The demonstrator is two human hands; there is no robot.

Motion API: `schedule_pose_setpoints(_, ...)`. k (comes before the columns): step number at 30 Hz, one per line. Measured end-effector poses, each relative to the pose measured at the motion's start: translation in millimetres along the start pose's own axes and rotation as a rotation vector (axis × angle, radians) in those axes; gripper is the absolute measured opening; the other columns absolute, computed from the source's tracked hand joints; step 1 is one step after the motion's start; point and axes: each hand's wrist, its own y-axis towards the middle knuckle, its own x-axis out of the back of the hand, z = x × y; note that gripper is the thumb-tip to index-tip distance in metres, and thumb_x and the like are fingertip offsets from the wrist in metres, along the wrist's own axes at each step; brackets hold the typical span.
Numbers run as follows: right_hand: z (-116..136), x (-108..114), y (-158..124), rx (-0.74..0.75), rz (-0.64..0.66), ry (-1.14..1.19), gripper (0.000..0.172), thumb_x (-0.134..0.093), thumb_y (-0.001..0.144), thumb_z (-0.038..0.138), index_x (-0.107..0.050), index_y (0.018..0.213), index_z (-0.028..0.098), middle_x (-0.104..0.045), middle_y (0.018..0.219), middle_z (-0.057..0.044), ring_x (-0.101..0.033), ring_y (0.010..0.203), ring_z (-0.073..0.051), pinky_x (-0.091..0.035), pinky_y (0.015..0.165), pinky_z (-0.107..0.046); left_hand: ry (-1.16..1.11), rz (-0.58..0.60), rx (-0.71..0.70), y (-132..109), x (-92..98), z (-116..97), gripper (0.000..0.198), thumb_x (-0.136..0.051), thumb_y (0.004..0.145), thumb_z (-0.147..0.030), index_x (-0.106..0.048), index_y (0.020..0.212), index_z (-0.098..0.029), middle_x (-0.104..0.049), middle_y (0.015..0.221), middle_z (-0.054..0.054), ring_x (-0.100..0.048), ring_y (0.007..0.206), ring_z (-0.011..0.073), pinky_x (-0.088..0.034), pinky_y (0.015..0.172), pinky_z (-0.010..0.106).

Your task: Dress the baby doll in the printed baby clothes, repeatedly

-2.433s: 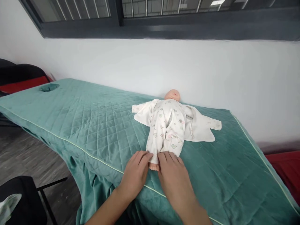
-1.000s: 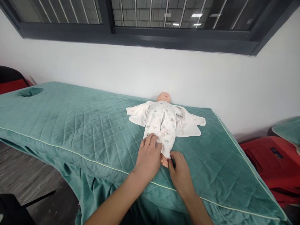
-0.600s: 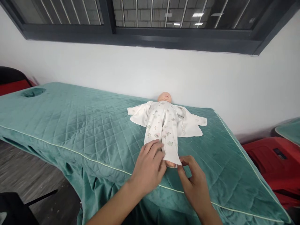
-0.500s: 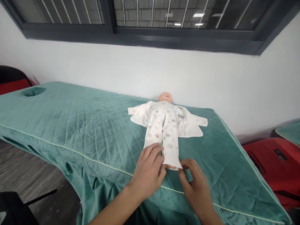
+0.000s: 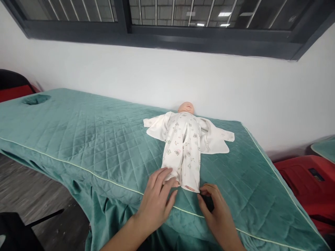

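Observation:
A baby doll (image 5: 186, 107) lies on its back on the green quilted bed cover, head toward the wall. White baby trousers (image 5: 191, 164) with a small animal print cover its legs and front. Beneath spreads a white baby top (image 5: 216, 139), its sleeves stretched out to both sides. My left hand (image 5: 158, 195) rests on the lower end of the left trouser leg, fingers spread, thumb apart. At the outer corner of the right trouser cuff, my right hand (image 5: 216, 205) pinches the fabric between thumb and forefinger. Bits of the doll's feet show at the cuffs.
The green quilted bed (image 5: 104, 139) has piping along its front edge and a face hole (image 5: 36, 99) at far left. A white wall and barred window (image 5: 167, 38) stand behind. Red chairs (image 5: 300, 181) are at right; a black object (image 5: 18, 232) is at lower left.
My left hand has moved left and down, off the middle of the trousers to the left cuff. The right trouser leg hangs straighter, its cuff slightly lower, with my right hand still at its corner.

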Motion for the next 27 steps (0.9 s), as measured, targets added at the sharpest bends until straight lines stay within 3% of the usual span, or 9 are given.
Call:
schedule_pose_setpoints(6,2,-7,-3,-0.059,-0.039,0.0,0.017,-0.061,0.093,0.031,-0.057,0.107,0.024,-0.06,0.096,-0.004,-0.06,0.084,-0.02,-0.051,0.076,-0.034,-0.075,0.006,0.13,-20,-10.0,13,0.037,-0.057,0.095,-0.026,-0.051,0.132,-0.023,-0.057,0.125,0.013,-0.056,0.116,0.0257,-0.053,0.097,0.045)
schedule_pose_setpoints(12,20,-13,2,-0.052,-0.153,0.019,0.03,-0.062,0.093,0.032,-0.056,0.122,0.026,-0.055,0.111,-0.007,-0.057,0.087,-0.019,-0.053,0.074,-0.032,-0.162,0.024,0.181,-5,-12.2,10,0.037,-0.058,0.095,-0.028,-0.052,0.131,-0.023,-0.056,0.12,0.011,-0.057,0.112,0.0244,-0.053,0.093,0.042)
schedule_pose_setpoints(18,29,-19,9,-0.001,-0.113,0.046,0.016,-0.06,0.094,0.027,-0.061,0.11,0.026,-0.058,0.106,-0.007,-0.059,0.088,-0.02,-0.054,0.075,-0.033,-0.213,0.068,0.142,15,-8.4,2,0.011,-0.054,0.095,-0.018,-0.058,0.105,-0.021,-0.058,0.104,0.007,-0.055,0.096,0.0207,-0.052,0.084,0.038)
schedule_pose_setpoints(20,26,-20,9,0.024,-0.099,0.042,0.012,-0.058,0.095,0.026,-0.06,0.107,0.026,-0.058,0.103,-0.007,-0.06,0.089,-0.02,-0.054,0.075,-0.034,-0.209,0.093,0.089,15,-6.4,0,0.013,-0.05,0.095,-0.012,-0.059,0.1,-0.02,-0.059,0.101,0.007,-0.054,0.093,0.02,-0.051,0.082,0.036)
schedule_pose_setpoints(23,18,-15,5,0.075,-0.086,0.012,0.011,-0.058,0.095,0.025,-0.06,0.106,0.026,-0.06,0.102,-0.008,-0.062,0.091,-0.021,-0.055,0.077,-0.035,-0.143,0.137,-0.017,11,0.2,-1,0.024,-0.045,0.093,-0.003,-0.06,0.102,-0.02,-0.061,0.1,0.007,-0.053,0.09,0.0202,-0.048,0.079,0.036)
schedule_pose_setpoints(27,8,7,11,0.157,-0.026,-0.008,0.015,-0.067,0.09,0.032,-0.062,0.103,0.027,-0.063,0.1,-0.007,-0.064,0.09,-0.021,-0.055,0.077,-0.034,-0.148,0.101,-0.062,18,16.0,7,0.018,-0.056,0.093,-0.015,-0.06,0.11,-0.02,-0.063,0.103,0.008,-0.057,0.094,0.0222,-0.047,0.082,0.039)
